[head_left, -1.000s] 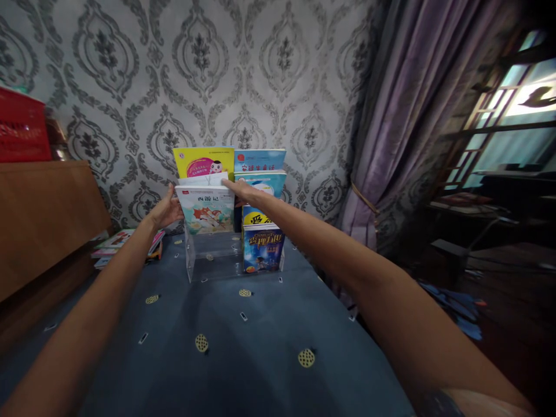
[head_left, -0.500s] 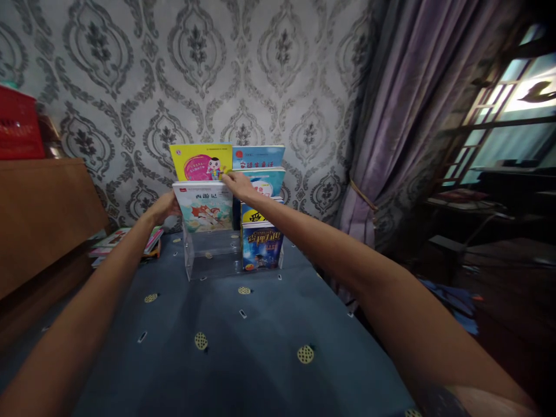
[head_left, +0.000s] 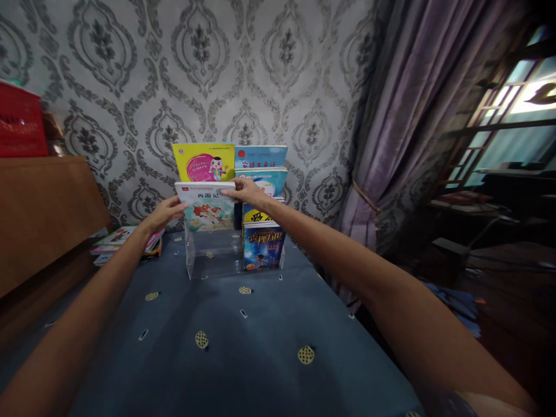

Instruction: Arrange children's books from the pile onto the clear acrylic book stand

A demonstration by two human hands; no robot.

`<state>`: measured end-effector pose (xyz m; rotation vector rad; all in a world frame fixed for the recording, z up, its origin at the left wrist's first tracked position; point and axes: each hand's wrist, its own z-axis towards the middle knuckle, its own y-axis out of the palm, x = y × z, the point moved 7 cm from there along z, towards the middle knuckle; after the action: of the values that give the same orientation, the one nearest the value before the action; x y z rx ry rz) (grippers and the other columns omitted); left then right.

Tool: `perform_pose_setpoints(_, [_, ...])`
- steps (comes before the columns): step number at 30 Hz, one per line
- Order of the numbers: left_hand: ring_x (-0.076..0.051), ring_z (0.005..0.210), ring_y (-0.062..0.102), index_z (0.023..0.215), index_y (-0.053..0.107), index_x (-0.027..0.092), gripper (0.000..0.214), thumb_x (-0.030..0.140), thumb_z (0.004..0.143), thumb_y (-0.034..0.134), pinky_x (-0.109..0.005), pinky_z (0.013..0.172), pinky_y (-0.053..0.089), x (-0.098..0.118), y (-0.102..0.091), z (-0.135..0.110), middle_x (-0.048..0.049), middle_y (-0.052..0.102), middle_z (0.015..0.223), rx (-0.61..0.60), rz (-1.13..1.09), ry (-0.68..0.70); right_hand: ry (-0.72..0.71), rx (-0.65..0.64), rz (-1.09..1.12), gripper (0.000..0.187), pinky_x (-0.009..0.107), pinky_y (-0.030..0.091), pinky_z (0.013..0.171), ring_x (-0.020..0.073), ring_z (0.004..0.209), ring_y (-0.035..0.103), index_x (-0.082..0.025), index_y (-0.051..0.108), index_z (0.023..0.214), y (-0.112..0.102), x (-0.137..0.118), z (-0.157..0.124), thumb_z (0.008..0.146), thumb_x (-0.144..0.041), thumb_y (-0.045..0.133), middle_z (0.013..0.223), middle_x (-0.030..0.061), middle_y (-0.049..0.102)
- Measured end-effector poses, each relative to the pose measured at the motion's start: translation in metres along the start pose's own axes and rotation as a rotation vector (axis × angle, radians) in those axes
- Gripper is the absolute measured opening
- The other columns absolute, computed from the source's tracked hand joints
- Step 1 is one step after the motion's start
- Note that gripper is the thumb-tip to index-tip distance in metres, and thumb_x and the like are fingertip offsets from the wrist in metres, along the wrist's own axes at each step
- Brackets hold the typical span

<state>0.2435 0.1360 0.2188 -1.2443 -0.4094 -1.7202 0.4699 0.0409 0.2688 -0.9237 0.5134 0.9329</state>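
A pale children's picture book [head_left: 207,209] stands in the left column of a clear acrylic book rack [head_left: 212,263]. My right hand [head_left: 248,191] pinches its upper right corner, thumb on the front cover. At the left edge, my left hand [head_left: 164,213] grips the same book, thumb on the front and some fingers hidden. Behind it rises a yellow book [head_left: 185,161] with a pink circle. The right column holds a light blue book [head_left: 260,155], a teal book [head_left: 275,180], a blue-and-yellow book [head_left: 254,214] partly hidden by my right forearm, and a dark blue book [head_left: 263,249] in front.
A blue tablecloth [head_left: 247,359] with pineapple prints covers the table. Several books lie in a stack [head_left: 119,238] at the left, by a wooden cabinet [head_left: 47,214] with a red box [head_left: 19,121] on top. Patterned wallpaper is behind; a purple curtain [head_left: 373,145] hangs right.
My right hand has shifted slightly down, its thumb now over the pale book's front corner. My left hand's thumb has come round onto the cover. The view has moved slightly.
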Motion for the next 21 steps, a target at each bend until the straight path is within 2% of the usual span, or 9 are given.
perform_pose_setpoints(3, [-0.033, 0.11, 0.067, 0.108, 0.072, 0.017, 0.075, 0.064, 0.052, 0.086, -0.041, 0.095, 0.054, -0.001, 0.005, 0.004, -0.0137, 0.075, 0.113, 0.0, 0.1, 0.006, 0.027, -0.049, -0.114, 0.015, 0.027, 0.051, 0.063, 0.0137, 0.064, 0.058, -0.016, 0.067, 0.087, 0.006, 0.012, 0.001, 0.076, -0.025, 0.073, 0.072, -0.0018, 0.064])
perform_pose_setpoints(5, [-0.034, 0.105, 0.068, 0.104, 0.072, 0.016, 0.073, 0.065, 0.053, 0.084, -0.041, 0.091, 0.055, -0.003, 0.004, 0.008, -0.0133, 0.076, 0.108, 0.021, 0.159, 0.021, 0.031, -0.021, -0.229, 0.009, 0.029, 0.052, 0.068, 0.0154, 0.066, 0.06, -0.015, 0.067, 0.086, 0.006, 0.014, 0.003, 0.077, -0.018, 0.067, 0.07, -0.0013, 0.064])
perform_pose_setpoints(13, [-0.027, 0.082, 0.065, 0.101, 0.071, 0.012, 0.062, 0.065, 0.069, 0.065, -0.035, 0.07, 0.055, -0.014, -0.014, 0.025, -0.0086, 0.074, 0.089, 0.145, 0.537, 0.144, 0.05, 0.17, -0.511, 0.017, 0.036, 0.052, 0.083, 0.0239, 0.087, 0.065, -0.015, 0.067, 0.092, 0.003, 0.003, 0.003, 0.076, -0.018, 0.067, 0.087, 0.0056, 0.07])
perform_pose_setpoints(18, [-0.024, 0.075, 0.062, 0.103, 0.07, 0.012, 0.052, 0.056, 0.078, 0.056, -0.032, 0.066, 0.051, -0.014, -0.014, 0.031, -0.0081, 0.071, 0.084, 0.183, 0.712, 0.142, -0.087, 0.359, -0.417, 0.031, 0.039, 0.052, 0.091, 0.0245, 0.094, 0.066, -0.015, 0.06, 0.113, 0.0, 0.003, -0.002, 0.083, -0.015, 0.053, 0.099, 0.0094, 0.071])
perform_pose_setpoints(21, [-0.024, 0.075, 0.062, 0.099, 0.069, 0.013, 0.046, 0.052, 0.081, 0.054, -0.032, 0.068, 0.049, -0.011, -0.012, 0.031, -0.0077, 0.07, 0.082, 0.226, 0.817, 0.146, -0.196, 0.407, -0.317, 0.038, 0.04, 0.052, 0.092, 0.0239, 0.099, 0.066, -0.017, 0.053, 0.122, -0.001, 0.003, -0.007, 0.085, -0.012, 0.044, 0.106, 0.0107, 0.071])
